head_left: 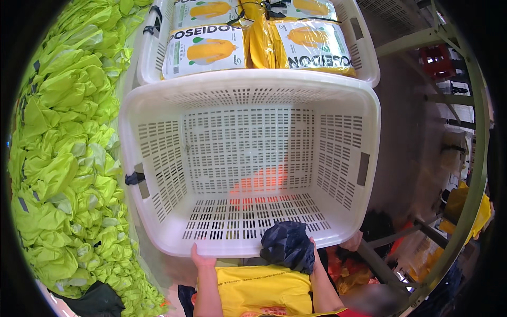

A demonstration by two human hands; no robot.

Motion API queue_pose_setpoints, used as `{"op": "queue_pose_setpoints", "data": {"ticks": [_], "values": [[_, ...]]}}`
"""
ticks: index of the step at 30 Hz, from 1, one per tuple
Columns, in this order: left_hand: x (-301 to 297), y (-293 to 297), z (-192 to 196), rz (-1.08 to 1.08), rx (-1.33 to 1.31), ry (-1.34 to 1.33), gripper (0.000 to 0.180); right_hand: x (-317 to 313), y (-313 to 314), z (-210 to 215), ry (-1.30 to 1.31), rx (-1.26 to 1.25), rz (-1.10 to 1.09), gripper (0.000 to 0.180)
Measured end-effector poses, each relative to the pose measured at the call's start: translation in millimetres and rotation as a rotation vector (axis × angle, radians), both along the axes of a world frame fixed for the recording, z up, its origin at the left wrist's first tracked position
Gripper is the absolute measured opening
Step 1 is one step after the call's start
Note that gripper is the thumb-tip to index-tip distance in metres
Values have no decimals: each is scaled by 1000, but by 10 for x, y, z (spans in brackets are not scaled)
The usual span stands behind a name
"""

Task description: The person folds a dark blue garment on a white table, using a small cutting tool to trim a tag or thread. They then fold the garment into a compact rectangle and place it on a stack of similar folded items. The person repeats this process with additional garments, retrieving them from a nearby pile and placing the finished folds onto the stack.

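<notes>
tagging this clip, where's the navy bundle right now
In the head view, the navy bundle is low and right of centre, at the near rim of the front white basket, just left of the right hand.

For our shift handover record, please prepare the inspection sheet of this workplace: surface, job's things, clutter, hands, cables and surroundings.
Surface: the support under the near white basket is hidden.
Job's things: near basket; dark crumpled bundle at its near rim; rear white basket holding yellow packages with white labels.
Clutter: lime-green fabric pile at left.
Hands: left hand grips the near rim; right hand is at the bundle's right edge, its grip partly hidden.
Cables: nothing seen for certain; a black tie is on the rear basket's left rim.
Surroundings: metal frame and red object at right.
</notes>
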State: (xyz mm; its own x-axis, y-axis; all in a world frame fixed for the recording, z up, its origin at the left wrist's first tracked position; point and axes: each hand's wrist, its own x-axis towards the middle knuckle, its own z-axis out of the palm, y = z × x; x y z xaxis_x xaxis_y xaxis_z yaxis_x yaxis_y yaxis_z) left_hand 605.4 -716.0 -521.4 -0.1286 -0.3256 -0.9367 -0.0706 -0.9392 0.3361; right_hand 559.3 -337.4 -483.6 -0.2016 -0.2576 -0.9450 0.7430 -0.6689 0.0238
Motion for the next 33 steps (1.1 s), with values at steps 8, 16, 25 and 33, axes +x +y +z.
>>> {"op": "queue_pose_setpoints", "data": {"ticks": [8,16,25,33], "values": [[-1150,-202,-257,-130,16,338,46,-642,-103,-358,240,196,-97,60],[-2522,48,-359,-436,133,595,52,-2075,386,-517,485,424,-101,49],[-3120,274,-302,-462,8,430,46,-2093,545,-478,473,355,-237,42],[-2717,700,-174,-537,-10,304,49,-1836,901,-129,445,513,-210,45]]}}
